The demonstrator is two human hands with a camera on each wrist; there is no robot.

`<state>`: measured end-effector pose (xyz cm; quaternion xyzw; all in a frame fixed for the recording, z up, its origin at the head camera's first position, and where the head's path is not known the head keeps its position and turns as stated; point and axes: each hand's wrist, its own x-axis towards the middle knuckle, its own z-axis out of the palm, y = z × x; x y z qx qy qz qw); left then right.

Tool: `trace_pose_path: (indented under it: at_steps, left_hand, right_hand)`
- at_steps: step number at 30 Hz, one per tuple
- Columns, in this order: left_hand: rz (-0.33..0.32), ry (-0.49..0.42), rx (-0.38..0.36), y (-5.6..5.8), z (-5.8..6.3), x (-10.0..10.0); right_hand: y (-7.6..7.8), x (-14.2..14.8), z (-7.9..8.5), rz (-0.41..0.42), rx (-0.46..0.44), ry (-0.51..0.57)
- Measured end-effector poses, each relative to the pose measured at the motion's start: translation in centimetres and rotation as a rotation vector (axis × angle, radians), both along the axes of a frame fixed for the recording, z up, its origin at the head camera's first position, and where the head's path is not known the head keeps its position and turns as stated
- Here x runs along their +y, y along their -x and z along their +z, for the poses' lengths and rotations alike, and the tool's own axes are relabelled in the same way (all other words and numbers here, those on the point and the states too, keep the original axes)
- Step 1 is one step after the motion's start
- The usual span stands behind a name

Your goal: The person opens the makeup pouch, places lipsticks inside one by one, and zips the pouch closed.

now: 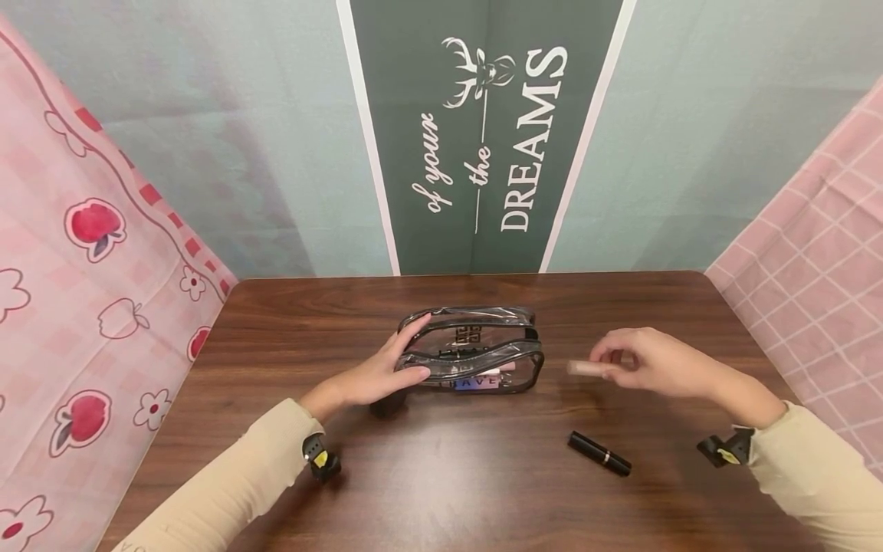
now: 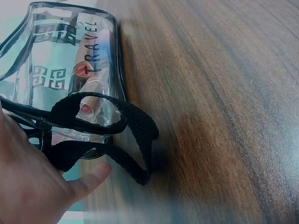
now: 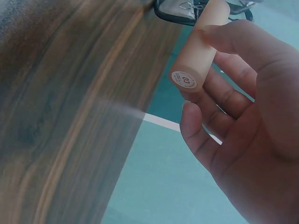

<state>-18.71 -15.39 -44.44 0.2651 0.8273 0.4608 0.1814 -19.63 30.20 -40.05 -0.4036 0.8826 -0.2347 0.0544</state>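
A clear cosmetic pouch [image 1: 513, 383] with black edging lies on the table, its top gaping. My left hand [image 1: 386, 372] holds its left end, thumb at the near rim and fingers at the far one. Through the plastic marked TRAVEL, several tubes [image 2: 93, 86] show in the left wrist view, some with red ends. To the right of the pouch, my right hand [image 1: 645, 364] pinches a beige lipstick tube [image 3: 194, 60] between thumb and fingers, apart from the pouch. Its round end carries a label reading 03. A black lipstick tube [image 1: 599, 452] lies nearer me.
A black strap loop [image 2: 135, 121] hangs off the pouch's left end. The brown wood-grain table [image 1: 441, 483] ends at a grey-green printed cloth [image 1: 276, 153] behind. Pink cloths hang along the left and right sides.
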Motion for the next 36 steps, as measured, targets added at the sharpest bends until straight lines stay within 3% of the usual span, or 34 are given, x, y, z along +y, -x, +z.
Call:
trace_pose_path:
  at_steps: [15, 23, 36]
  left_hand:
    - [-0.009, -0.013, 0.011, 0.0, -0.1, 0.0]
    - [-0.008, 0.000, 0.055, 0.0, -0.1, 0.0]
    - [-0.009, -0.001, 0.035, 0.0, -0.2, 0.1]
  right_hand:
    - [0.6, -0.2, 2.2, -0.003, 0.127, 0.008]
    - [0.9, -0.4, 3.4, -0.023, 0.152, -0.003]
    - [1.5, -0.8, 5.0, -0.021, 0.259, -0.040]
